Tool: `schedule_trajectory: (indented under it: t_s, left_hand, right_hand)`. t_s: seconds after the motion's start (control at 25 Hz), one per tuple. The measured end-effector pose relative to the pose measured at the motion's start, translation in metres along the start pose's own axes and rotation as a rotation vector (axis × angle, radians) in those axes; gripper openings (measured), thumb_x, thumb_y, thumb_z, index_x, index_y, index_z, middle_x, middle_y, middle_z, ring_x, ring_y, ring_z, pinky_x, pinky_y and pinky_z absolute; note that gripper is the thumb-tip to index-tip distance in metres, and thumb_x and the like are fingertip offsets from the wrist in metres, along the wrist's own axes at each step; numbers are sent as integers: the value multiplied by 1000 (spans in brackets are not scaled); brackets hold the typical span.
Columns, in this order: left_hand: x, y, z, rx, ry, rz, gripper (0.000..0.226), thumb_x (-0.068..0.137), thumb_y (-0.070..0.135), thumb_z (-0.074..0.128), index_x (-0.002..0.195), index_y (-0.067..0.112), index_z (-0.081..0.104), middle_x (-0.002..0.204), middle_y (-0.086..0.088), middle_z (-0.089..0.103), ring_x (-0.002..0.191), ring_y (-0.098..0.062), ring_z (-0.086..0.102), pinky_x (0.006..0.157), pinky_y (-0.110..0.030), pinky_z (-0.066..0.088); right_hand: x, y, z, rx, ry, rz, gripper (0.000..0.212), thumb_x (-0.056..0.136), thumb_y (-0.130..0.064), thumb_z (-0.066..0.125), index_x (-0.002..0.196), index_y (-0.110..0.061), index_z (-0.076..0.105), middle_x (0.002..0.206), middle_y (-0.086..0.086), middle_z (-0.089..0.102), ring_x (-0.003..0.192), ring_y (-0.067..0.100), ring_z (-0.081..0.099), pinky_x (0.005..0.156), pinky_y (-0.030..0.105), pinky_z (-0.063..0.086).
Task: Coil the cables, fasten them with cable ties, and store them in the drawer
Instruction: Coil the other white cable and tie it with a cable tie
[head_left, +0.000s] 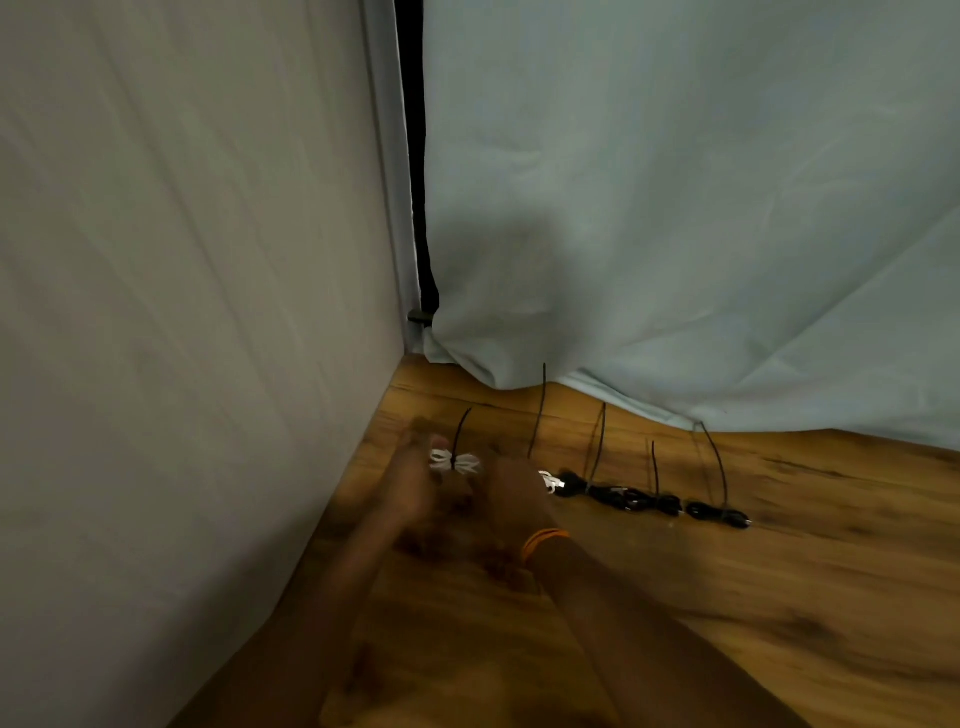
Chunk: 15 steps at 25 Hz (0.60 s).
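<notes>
White cable coil (454, 461), black coils (639, 501) on wood (779, 597)

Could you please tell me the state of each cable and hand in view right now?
white cable: coiled and tied, between the two hands.
black cables: coiled and tied, lying in a row on the table.
left hand: at the white cable, grip too blurred to tell.
right hand: beside the white cable, fingers too blurred to tell.
</notes>
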<state>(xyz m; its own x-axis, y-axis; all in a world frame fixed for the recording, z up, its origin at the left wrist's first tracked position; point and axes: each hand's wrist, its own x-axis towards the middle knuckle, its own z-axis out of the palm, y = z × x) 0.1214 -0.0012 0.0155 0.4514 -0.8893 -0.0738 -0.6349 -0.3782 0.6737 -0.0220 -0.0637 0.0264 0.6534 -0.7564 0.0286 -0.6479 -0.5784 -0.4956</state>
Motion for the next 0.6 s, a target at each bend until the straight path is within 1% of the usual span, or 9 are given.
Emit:
schedule_trajectory:
  t_s: [0.04, 0.08, 0.16, 0.28, 0.44, 0.52, 0.6]
  left_hand:
    - [2, -1, 3, 64, -1, -18, 44, 83, 8, 65, 126, 12, 56, 133, -15, 49, 117, -30, 53, 97, -35, 46]
    - [4, -2, 6, 109, 0, -32, 43, 86, 6, 62, 128, 13, 54, 135, -13, 48, 116, -30, 54, 97, -35, 45]
    - [8, -2, 10, 147, 1, -42, 43, 87, 6, 60, 128, 18, 52, 134, -8, 50, 109, -25, 58, 94, -31, 45]
    - [16, -3, 13, 152, -3, -30, 35, 84, 10, 63, 118, 17, 58, 128, -7, 53, 106, -23, 59, 92, -29, 45]
    - [27, -11, 20, 169, -44, -32, 22, 82, 20, 65, 104, 19, 67, 125, -9, 58, 106, -22, 60, 93, -29, 48]
    - [33, -18, 25, 164, -70, -59, 21, 86, 22, 59, 104, 14, 68, 122, -12, 62, 111, -23, 59, 100, -30, 43]
    - [35, -20, 31, 134, -83, -51, 32, 88, 24, 48, 101, 4, 69, 113, -17, 66, 112, -28, 58, 106, -33, 37]
  right_hand:
    - [3, 1, 5, -63, 5, -6, 27, 89, -21, 57, 112, -10, 65, 120, 13, 55, 106, 33, 56, 86, 40, 46]
    - [5, 2, 8, -136, 32, -20, 26, 87, -23, 58, 107, -11, 68, 116, 13, 57, 105, 34, 54, 86, 41, 46]
    - [11, 6, 18, -237, 93, -19, 19, 79, -27, 64, 92, -15, 73, 102, 11, 61, 99, 33, 55, 82, 41, 47]
    - [18, 11, 25, -303, 72, 29, 13, 69, -31, 74, 76, -20, 72, 88, 4, 62, 90, 28, 57, 74, 38, 49]
    - [22, 18, 28, -344, 85, -7, 19, 57, -33, 79, 65, -20, 68, 76, 1, 62, 84, 27, 57, 70, 37, 49]
    - [24, 21, 30, -366, 62, -13, 21, 54, -34, 79, 63, -20, 67, 73, -1, 63, 83, 27, 58, 70, 37, 49]
    - [24, 21, 30, -399, 12, -46, 23, 51, -35, 80, 62, -20, 67, 72, -1, 64, 81, 27, 59, 71, 38, 50]
